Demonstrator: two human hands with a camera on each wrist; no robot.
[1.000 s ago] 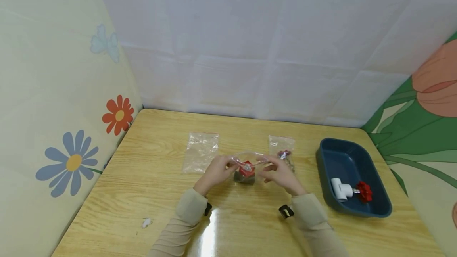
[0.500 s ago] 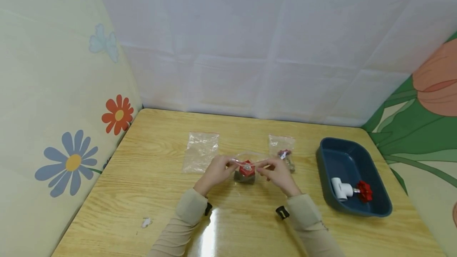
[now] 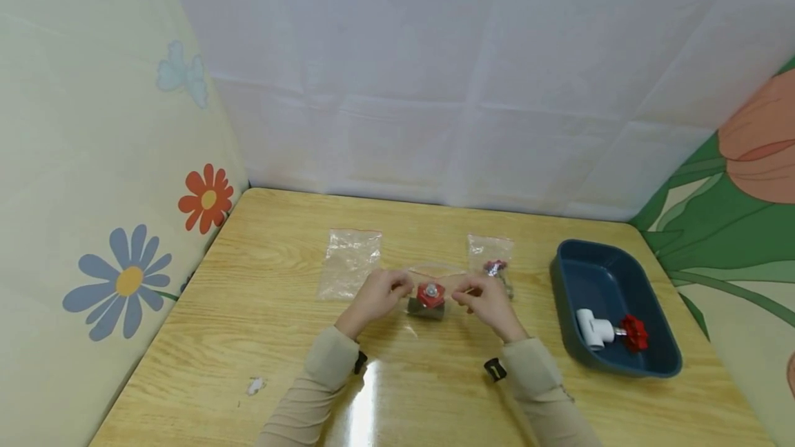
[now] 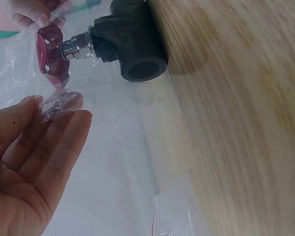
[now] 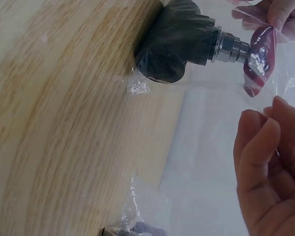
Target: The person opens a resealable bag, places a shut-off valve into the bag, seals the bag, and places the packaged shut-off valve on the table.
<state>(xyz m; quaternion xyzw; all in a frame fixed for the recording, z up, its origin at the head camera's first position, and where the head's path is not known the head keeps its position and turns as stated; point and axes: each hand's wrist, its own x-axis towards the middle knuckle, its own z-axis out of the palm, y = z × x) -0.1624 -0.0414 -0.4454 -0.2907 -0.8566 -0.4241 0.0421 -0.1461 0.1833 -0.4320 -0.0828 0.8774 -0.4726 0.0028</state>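
A dark stop valve [image 3: 426, 309] with a red handwheel [image 3: 430, 293] stands on the table inside a clear plastic bag [image 4: 12, 73], wheel uppermost. My left hand [image 3: 379, 293] pinches the bag's upper edge on the left; in the left wrist view its fingertips [image 4: 81, 115] show through the film. On the other side, my right hand [image 3: 489, 303] has thumb and fingers together at the opposite end of that edge, beside the handwheel. Film between the right fingertips [image 5: 270, 130] is hard to make out in the right wrist view.
A flat clear bag [image 3: 350, 264] lies behind my left hand. Another clear bag [image 3: 489, 248], holding a small valve with a reddish wheel [image 3: 495, 267], lies behind my right hand. At the right, a dark blue tray [image 3: 562, 309] holds a white valve [image 3: 593, 330] with a red handwheel.
The bag's mouth, a wide loop a second ago, has drawn together into a narrow line above the handwheel. My right hand moved slightly left, then back right; my left hand has barely moved.
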